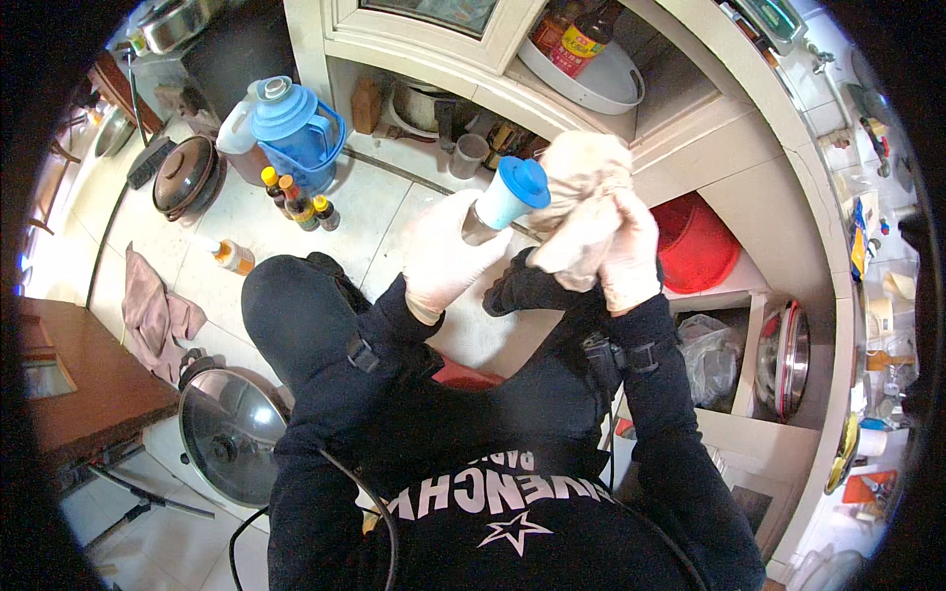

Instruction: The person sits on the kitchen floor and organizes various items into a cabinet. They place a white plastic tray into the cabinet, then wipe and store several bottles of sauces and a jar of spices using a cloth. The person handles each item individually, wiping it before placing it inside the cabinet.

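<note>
My left hand (443, 255), in a white glove, grips a small container with a blue lid (523, 182) and a pale blue-white body. It is tilted, lid up and to the right. My right hand (628, 255), gloved too, clutches a bunched beige cloth (587, 173) just right of the lid. Whether cloth and container touch is hard to tell. Both are held in front of an open low cabinet (414, 55). Inside it are a clear plastic cup (468, 156), a pot (417, 107) and a white tray (591, 85) with bottles.
On the tiled floor to the left stand a blue thermos jug (288, 122), several yellow-capped bottles (299, 203), a brown lidded pot (185, 177) and a spray bottle (233, 256). A rag (151, 310) and glass-lidded pan (229, 436) lie nearer. A red basin (695, 244) sits in the right cabinet.
</note>
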A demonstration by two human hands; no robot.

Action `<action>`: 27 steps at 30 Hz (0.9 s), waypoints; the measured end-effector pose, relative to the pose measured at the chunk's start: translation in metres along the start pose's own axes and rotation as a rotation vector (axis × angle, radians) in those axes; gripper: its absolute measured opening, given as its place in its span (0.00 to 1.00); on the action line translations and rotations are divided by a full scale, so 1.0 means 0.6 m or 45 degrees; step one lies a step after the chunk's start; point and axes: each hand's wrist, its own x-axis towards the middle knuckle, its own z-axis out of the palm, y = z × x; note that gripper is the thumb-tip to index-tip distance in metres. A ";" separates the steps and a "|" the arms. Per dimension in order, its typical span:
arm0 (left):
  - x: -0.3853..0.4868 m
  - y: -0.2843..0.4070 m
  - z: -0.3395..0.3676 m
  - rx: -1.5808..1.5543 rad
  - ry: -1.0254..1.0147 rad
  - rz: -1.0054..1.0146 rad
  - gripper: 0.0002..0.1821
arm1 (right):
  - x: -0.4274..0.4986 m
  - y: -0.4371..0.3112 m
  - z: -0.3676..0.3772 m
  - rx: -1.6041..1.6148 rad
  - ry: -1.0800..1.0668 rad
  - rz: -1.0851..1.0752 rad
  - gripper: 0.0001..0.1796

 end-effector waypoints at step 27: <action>0.003 -0.017 0.029 0.029 0.019 -0.185 0.27 | 0.009 0.141 0.067 -0.285 -0.128 0.048 0.34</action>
